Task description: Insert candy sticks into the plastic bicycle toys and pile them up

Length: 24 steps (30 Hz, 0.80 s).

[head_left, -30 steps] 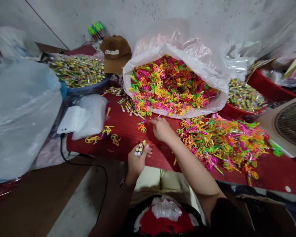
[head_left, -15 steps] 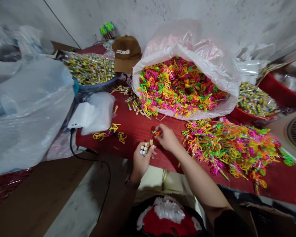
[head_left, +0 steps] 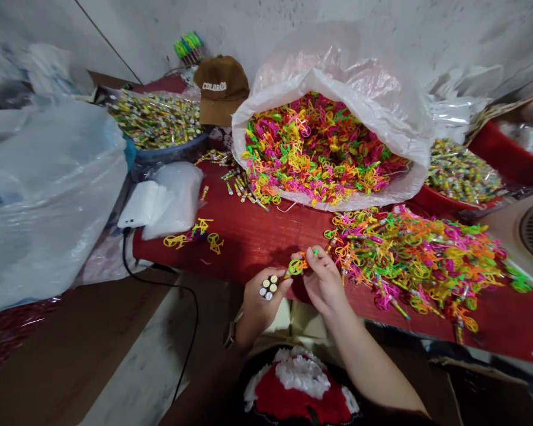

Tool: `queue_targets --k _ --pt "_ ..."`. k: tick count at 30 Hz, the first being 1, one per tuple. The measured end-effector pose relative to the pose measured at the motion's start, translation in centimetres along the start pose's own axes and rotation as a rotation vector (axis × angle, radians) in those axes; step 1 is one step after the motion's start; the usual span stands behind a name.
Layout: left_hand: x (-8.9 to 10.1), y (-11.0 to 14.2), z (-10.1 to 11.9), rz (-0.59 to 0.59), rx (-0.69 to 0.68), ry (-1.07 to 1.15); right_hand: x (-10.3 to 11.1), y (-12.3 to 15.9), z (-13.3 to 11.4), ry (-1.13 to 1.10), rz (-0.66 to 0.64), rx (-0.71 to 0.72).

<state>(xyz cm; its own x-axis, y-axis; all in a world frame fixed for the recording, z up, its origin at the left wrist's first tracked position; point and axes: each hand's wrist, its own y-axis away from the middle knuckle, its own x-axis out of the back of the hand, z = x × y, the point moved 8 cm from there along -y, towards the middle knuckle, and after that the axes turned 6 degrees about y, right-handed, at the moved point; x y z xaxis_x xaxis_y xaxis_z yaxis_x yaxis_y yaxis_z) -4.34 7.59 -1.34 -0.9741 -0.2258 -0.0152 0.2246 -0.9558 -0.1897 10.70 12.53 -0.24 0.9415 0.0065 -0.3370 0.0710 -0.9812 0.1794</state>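
The right hand [head_left: 326, 283] has withdrawn from the table [head_left: 244, 248] below the bag [head_left: 313, 80], where it was reaching one second ago, and now stands just beside the left hand [head_left: 256, 307]. The plastic piece [head_left: 296, 266], lying on the table at that time and held apart from the left hand half a second ago, is now raised in the right fingers, its wheel at the left fingertips. The right hand has turned from back upward to show more palm. The left hand has rotated; its bundled tubes [head_left: 267, 287] present their ends more squarely to the camera.
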Motion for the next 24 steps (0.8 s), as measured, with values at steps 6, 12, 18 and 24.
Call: queue_targets --k 6,12,18,24 --pt "-0.6 0.2 1.2 -0.009 -0.01 0.04 0.2 1.2 0.0 0.317 0.035 0.122" --pt "-1.4 1.1 1.7 -0.196 0.084 0.117 0.1 2.0 -1.9 0.284 -0.131 0.12" --pt "-1.2 1.3 3.4 -0.198 0.025 0.075 -0.5 3.0 -4.0 0.418 -0.154 0.205" --pt "-1.4 2.0 3.5 -0.156 0.088 0.163 -1.0 4.0 -6.0 0.613 -0.174 0.398"
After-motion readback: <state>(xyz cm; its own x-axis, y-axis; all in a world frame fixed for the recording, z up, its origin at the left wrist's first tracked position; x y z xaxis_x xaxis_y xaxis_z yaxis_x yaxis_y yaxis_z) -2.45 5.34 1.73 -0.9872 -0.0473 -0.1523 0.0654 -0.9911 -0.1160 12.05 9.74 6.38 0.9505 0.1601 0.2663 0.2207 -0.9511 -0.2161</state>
